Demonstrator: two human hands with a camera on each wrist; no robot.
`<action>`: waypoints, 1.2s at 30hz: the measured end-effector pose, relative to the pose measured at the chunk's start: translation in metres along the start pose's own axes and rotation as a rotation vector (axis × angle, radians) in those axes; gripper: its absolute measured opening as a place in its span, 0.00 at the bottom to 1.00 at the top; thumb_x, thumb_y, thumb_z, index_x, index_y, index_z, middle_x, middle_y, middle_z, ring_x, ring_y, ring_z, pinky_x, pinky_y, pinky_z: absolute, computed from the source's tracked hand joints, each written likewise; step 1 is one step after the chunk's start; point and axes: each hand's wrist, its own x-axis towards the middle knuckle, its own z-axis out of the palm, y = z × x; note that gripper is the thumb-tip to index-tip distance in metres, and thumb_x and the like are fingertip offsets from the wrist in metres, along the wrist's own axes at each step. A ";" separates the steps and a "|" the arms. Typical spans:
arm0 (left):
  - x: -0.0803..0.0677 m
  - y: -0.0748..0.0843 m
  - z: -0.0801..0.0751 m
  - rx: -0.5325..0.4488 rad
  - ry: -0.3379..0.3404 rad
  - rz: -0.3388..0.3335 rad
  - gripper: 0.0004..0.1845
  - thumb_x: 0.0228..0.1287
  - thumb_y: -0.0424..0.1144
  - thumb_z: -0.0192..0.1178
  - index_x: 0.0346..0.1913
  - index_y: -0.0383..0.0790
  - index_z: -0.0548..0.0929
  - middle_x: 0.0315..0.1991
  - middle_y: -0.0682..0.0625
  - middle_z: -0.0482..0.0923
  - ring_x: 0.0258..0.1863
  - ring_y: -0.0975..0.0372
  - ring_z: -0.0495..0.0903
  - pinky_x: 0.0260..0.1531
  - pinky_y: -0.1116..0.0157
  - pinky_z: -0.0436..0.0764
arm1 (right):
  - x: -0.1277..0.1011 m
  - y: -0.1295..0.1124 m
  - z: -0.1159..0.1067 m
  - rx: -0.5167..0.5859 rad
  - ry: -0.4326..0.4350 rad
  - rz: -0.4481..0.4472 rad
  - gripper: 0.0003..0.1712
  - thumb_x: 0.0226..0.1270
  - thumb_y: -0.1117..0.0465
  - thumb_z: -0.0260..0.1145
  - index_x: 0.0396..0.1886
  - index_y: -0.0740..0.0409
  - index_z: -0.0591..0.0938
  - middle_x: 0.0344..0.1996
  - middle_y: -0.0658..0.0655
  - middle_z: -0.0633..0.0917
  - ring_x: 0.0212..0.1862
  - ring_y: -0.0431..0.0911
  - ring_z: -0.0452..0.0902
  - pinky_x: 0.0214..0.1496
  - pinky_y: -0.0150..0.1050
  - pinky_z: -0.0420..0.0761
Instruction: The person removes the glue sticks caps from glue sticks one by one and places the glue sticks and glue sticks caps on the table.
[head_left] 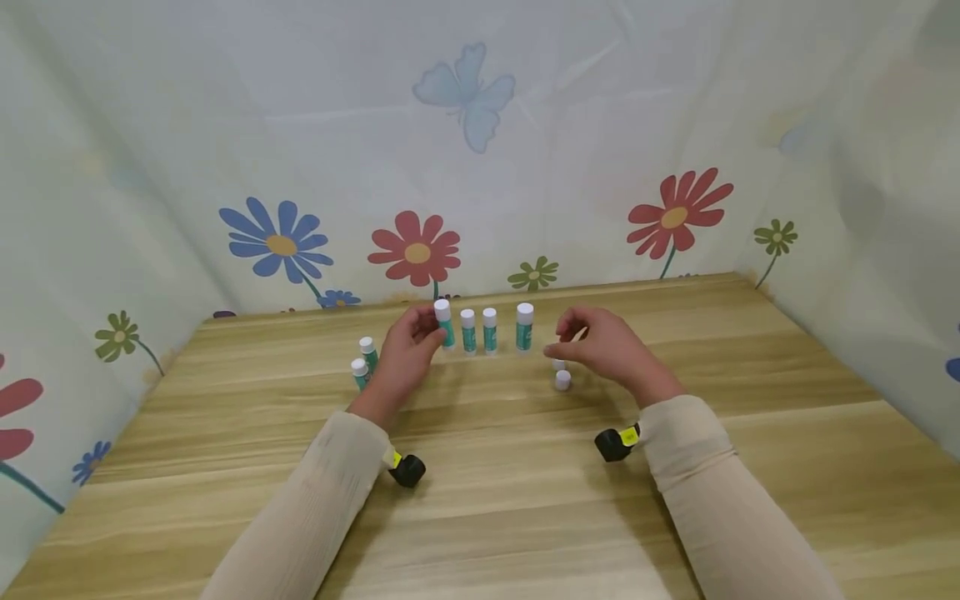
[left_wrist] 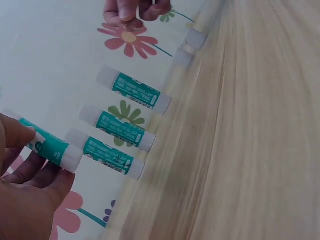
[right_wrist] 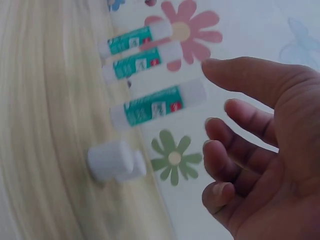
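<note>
Head view: a wooden table [head_left: 480,517] bounded by a flower-printed backdrop [head_left: 480,167]. The left hand [head_left: 405,354] pinches a green-and-white glue stick [head_left: 444,322] between thumb and fingers; this stick stands at the left end of a row at the table's 12 o'clock side. At its 3 o'clock stand three more glue sticks [head_left: 489,329], upright and just apart from one another. The right hand [head_left: 606,343] hovers at 3 o'clock of the row, fingers loosely curled and holding nothing; the right wrist view confirms an empty, relaxed palm. Beneath its fingertips, two small white caps [head_left: 562,379] rest on the table. At 9 o'clock of the left hand stand two further sticks [head_left: 363,360], partly hidden by the wrist. Beige sleeves [head_left: 322,500] cover both forearms.
</note>
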 end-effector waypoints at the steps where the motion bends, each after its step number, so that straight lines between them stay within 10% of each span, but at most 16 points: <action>1: -0.002 0.001 -0.001 0.005 0.000 0.001 0.19 0.72 0.34 0.53 0.63 0.37 0.68 0.60 0.42 0.72 0.61 0.53 0.71 0.65 0.56 0.71 | -0.001 -0.003 0.000 0.011 0.012 -0.011 0.20 0.58 0.49 0.72 0.41 0.54 0.76 0.40 0.55 0.79 0.41 0.50 0.73 0.37 0.39 0.76; 14: -0.033 0.011 -0.013 0.031 -0.074 -0.005 0.17 0.72 0.37 0.54 0.61 0.41 0.70 0.58 0.45 0.74 0.59 0.55 0.73 0.62 0.55 0.74 | -0.009 -0.045 0.016 0.191 0.059 -0.109 0.22 0.59 0.55 0.72 0.51 0.54 0.77 0.46 0.56 0.79 0.43 0.50 0.72 0.39 0.39 0.78; 36: -0.056 0.025 0.018 0.073 -0.171 0.121 0.15 0.67 0.38 0.60 0.55 0.44 0.73 0.51 0.51 0.78 0.53 0.60 0.77 0.58 0.61 0.78 | -0.023 -0.081 0.053 0.255 0.080 -0.207 0.18 0.56 0.48 0.74 0.43 0.48 0.81 0.38 0.50 0.82 0.37 0.49 0.74 0.40 0.41 0.77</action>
